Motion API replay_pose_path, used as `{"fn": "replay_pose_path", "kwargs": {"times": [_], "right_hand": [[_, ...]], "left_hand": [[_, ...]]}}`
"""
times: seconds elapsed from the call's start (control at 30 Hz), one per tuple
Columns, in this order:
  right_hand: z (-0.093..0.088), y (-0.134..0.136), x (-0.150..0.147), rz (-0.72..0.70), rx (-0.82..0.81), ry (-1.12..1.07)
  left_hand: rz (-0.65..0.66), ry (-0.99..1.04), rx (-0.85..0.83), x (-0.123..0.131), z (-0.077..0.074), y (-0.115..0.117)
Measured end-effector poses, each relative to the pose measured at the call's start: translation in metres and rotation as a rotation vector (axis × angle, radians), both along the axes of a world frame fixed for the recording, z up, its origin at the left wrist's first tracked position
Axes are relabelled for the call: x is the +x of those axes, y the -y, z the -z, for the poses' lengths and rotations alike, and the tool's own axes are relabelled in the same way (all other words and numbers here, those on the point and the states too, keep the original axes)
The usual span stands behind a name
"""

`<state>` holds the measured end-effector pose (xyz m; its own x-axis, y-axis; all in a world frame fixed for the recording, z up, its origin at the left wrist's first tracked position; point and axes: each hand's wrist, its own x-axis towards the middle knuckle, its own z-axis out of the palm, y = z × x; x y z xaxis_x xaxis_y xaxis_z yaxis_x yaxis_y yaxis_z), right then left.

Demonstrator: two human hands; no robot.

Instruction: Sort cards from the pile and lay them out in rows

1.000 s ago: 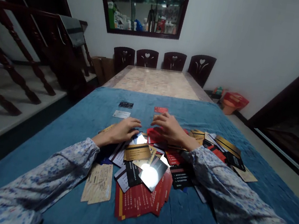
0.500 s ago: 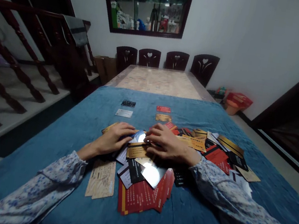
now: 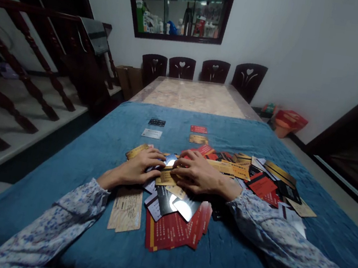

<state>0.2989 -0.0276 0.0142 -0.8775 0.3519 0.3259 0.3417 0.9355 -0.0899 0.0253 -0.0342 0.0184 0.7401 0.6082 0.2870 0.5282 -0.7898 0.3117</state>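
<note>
My left hand [image 3: 142,164] lies palm down on the left side of a heap of mixed cards, its fingers stretched and slightly apart. My right hand [image 3: 202,173] rests across the heap with bent, separated fingers over a gold card [image 3: 165,176] that has a dark stripe. Between the two hands shows a shiny blue card [image 3: 170,160]. Closer to me, a black card [image 3: 167,201] and a glossy card [image 3: 187,208] overlap fanned red cards [image 3: 172,233]. Beige cards [image 3: 127,210] sit below my left wrist. Whatever is under both palms is hidden.
Beyond the heap, a black card [image 3: 156,122] and a silver card [image 3: 151,133] lie at left; a red card [image 3: 198,129] and a gold card [image 3: 198,139] at right. More loose cards [image 3: 263,184] spread beyond my right forearm. A blue cloth [image 3: 84,246] covers the table.
The view has shifted slightly. My left hand has drawn back a little, showing more of a gold card beyond it. More of the black card near the middle is showing.
</note>
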Motion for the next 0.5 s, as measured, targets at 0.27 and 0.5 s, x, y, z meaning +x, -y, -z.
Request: {"fn": "replay_pose_path", "kwargs": {"times": [0.27, 0.5], "right_hand": [[-0.004, -0.003, 0.004, 0.116, 0.042, 0.096], [-0.007, -0.007, 0.011, 0.161, 0.057, 0.150]], "left_hand": [[0.006, -0.025, -0.011, 0.004, 0.002, -0.001], [0.023, -0.055, 0.004, 0.019, 0.004, 0.001]]}}
